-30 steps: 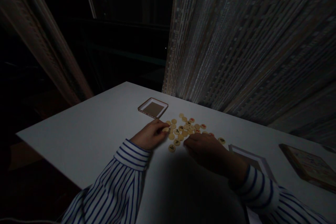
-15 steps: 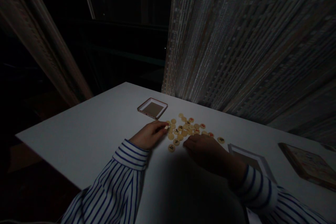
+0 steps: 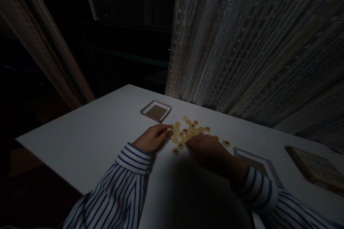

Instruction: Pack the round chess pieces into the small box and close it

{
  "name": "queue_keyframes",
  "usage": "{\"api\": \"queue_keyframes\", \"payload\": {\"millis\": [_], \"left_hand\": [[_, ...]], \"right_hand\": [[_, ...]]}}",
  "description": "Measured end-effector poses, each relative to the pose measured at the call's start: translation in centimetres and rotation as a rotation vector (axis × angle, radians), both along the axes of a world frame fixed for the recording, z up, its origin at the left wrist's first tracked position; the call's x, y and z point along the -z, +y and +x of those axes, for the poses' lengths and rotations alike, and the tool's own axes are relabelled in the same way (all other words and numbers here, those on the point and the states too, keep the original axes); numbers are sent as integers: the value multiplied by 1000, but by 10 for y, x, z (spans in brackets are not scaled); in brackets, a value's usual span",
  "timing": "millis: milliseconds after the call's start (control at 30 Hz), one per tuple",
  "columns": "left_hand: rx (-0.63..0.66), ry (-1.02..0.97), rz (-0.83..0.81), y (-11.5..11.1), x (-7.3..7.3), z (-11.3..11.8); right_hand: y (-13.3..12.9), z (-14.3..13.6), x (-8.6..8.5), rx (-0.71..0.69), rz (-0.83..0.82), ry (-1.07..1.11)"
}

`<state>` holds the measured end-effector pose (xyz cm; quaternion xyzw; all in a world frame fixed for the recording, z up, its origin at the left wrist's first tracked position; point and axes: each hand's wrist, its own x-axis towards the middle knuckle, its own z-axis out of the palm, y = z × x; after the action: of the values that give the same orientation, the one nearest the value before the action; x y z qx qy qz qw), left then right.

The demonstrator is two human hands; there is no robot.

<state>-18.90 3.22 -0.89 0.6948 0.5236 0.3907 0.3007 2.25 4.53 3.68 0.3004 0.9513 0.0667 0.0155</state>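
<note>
Round wooden Chinese chess pieces (image 3: 180,145) lie in a loose cluster on the white table (image 3: 88,132), some showing black or red characters, others plain side up. At the cluster's left edge my left hand (image 3: 152,138) pinches one pale piece (image 3: 169,129) between thumb and fingers. My right hand (image 3: 209,150) is at the near right side of the cluster, its fingers bent together and down at the pieces. Its fingertips are partly hidden, so I cannot tell whether they hold one.
A shallow open box part (image 3: 156,110) sits beyond my left hand. Under my right forearm lies a pale-rimmed tray (image 3: 258,161), partly covered. Farther right is a flat box with a patterned top (image 3: 319,166). A curtain (image 3: 215,43) hangs behind the table.
My right hand has moved slightly left and away from me, deeper over the pieces. My left hand stays in place, the piece in its pinch slightly turned.
</note>
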Motion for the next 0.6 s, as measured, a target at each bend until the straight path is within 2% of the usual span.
{"api": "queue_keyframes", "payload": {"millis": [400, 600], "left_hand": [[12, -96, -132, 0, -5, 4], [6, -211, -103, -3, -7, 5]], "right_hand": [[5, -7, 5, 35, -28, 151], [12, -15, 10, 18, -65, 327]]}}
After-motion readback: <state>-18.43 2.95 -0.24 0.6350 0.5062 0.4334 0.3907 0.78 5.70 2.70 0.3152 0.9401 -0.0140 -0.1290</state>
